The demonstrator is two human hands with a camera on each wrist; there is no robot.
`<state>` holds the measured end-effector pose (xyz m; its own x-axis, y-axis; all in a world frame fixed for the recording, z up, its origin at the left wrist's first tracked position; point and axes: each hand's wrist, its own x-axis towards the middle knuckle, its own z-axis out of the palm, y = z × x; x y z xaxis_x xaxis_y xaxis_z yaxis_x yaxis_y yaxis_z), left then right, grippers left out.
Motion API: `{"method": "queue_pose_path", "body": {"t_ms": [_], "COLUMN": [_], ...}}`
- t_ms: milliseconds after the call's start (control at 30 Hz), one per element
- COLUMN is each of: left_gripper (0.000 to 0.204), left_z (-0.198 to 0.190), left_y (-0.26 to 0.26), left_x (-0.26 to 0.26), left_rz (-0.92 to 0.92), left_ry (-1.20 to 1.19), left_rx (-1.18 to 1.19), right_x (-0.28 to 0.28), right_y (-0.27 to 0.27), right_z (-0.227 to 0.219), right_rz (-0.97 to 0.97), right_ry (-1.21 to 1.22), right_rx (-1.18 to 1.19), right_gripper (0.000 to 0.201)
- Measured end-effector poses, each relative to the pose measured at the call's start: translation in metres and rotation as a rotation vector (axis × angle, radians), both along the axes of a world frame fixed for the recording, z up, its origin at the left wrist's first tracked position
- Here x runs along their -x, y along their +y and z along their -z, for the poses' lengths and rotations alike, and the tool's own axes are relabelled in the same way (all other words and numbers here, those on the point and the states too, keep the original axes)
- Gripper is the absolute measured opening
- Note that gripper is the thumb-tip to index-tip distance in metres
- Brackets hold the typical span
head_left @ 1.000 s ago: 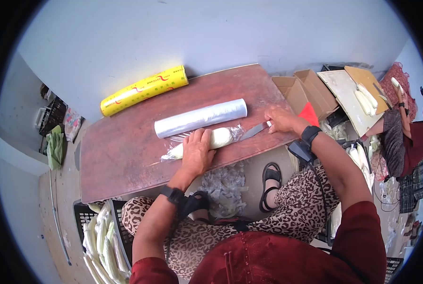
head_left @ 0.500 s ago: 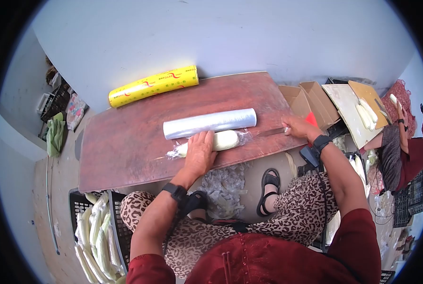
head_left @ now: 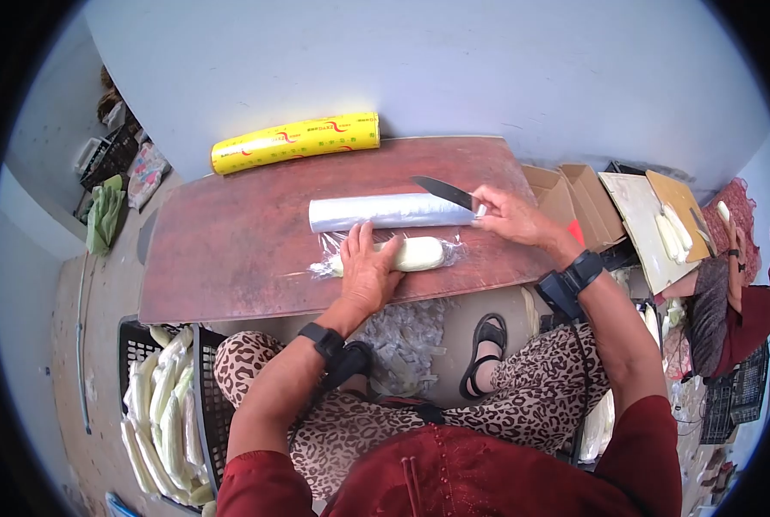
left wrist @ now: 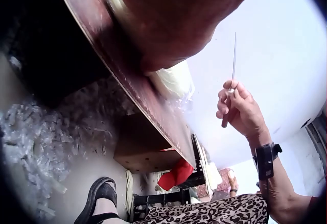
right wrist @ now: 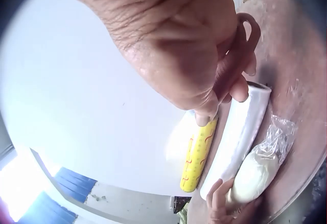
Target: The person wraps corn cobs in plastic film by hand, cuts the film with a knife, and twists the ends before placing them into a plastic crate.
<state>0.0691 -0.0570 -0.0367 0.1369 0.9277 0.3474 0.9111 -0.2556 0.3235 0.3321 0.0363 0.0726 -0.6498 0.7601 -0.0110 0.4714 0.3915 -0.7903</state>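
Note:
A pale, long vegetable (head_left: 419, 253) in clear film lies on the red-brown table, with loose film at both ends. My left hand (head_left: 369, 271) rests on it with extended fingers, the fingertips reaching toward the roll of clear film (head_left: 385, 212) just behind. In the right wrist view the wrapped vegetable (right wrist: 254, 177) sits beside that roll. My right hand (head_left: 518, 217) grips a knife (head_left: 443, 191) by its handle, the blade pointing left and overlapping the roll's right end in the head view. From the left wrist the knife (left wrist: 234, 60) appears raised, blade edge-on.
A yellow printed roll (head_left: 294, 143) lies along the table's back edge by the wall. Crates of pale vegetables (head_left: 169, 405) stand at lower left. Cardboard boxes (head_left: 587, 207) are at right, near another person (head_left: 738, 310). Crumpled film (head_left: 402, 340) covers the floor below.
My right hand has lifted the knife from the table's right side and swung it up and left, over the roll's end. My left hand has stayed on the wrapped vegetable.

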Motion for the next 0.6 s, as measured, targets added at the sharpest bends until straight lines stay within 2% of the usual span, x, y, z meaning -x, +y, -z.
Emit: {"method": "queue_pose_path", "body": {"t_ms": [100,200,233,300,400,467,600], "left_gripper": [0.067,0.065,0.065,0.066,0.065,0.065,0.066], "left_z": [0.000,0.000,-0.002,-0.004,-0.002,0.001,-0.001], "left_y": [-0.003,-0.009,-0.009,-0.011,-0.014,-0.011,-0.011], "left_x": [-0.001,-0.003,-0.003,0.000,0.004,0.008,0.015], "left_rz": [-0.032,-0.061,-0.045,-0.016,-0.002,-0.004,0.030], "left_ry": [0.014,0.028,0.035,0.046,0.119,0.058,0.027], "left_rx": [-0.024,-0.072,-0.032,0.051,-0.024,0.009,0.050], "right_x": [0.033,0.063,0.070,0.079,0.088,0.094,0.100], "right_y": [0.006,0.015,0.015,0.017,0.023,0.031,0.034], "right_z": [0.008,0.030,0.035,0.040,0.048,0.052,0.055], "right_rz": [-0.124,-0.185,-0.147,-0.154,-0.194,-0.225,-0.273], "right_ry": [-0.139,-0.170,-0.154,-0.207,-0.238,-0.248,-0.151], "right_rx": [-0.306,-0.183,-0.102,-0.108,-0.167,-0.157,-0.222], "right_gripper": [0.035,0.044,0.043,0.041,0.027,0.023,0.023]}}
